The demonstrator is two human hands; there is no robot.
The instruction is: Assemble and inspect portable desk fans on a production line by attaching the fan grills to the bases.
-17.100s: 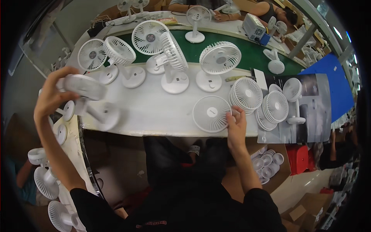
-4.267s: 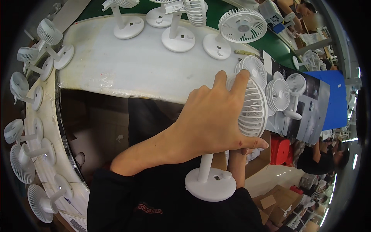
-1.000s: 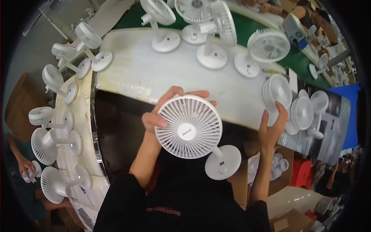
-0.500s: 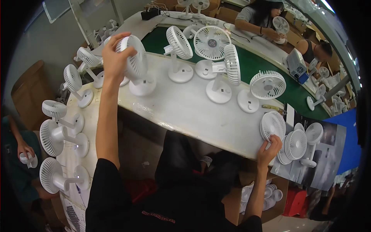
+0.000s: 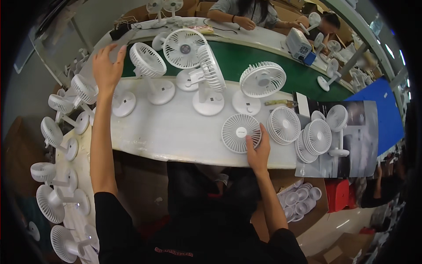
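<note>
Now right hand (image 5: 258,152) rests on fan grille (image 5: 240,133); left hand (image 5: 105,66) seemingly empty.

A loose fan grille (image 5: 241,133) lies flat on the workbench (image 5: 176,132), under the right hand (image 5: 258,152). More grilles (image 5: 313,136) are stacked to its right. Assembled desk fans (image 5: 206,79) stand behind it. The left hand (image 5: 105,66) is raised far left, above one fan's base (image 5: 123,103).

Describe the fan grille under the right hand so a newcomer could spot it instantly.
Start at the long white table and follow its near edge to the right hand. Its fingers rest on a round white fan grille lying flat and alone. Unlike the grille stacks to its right and the standing fans behind, it is single and has no stand.
</note>
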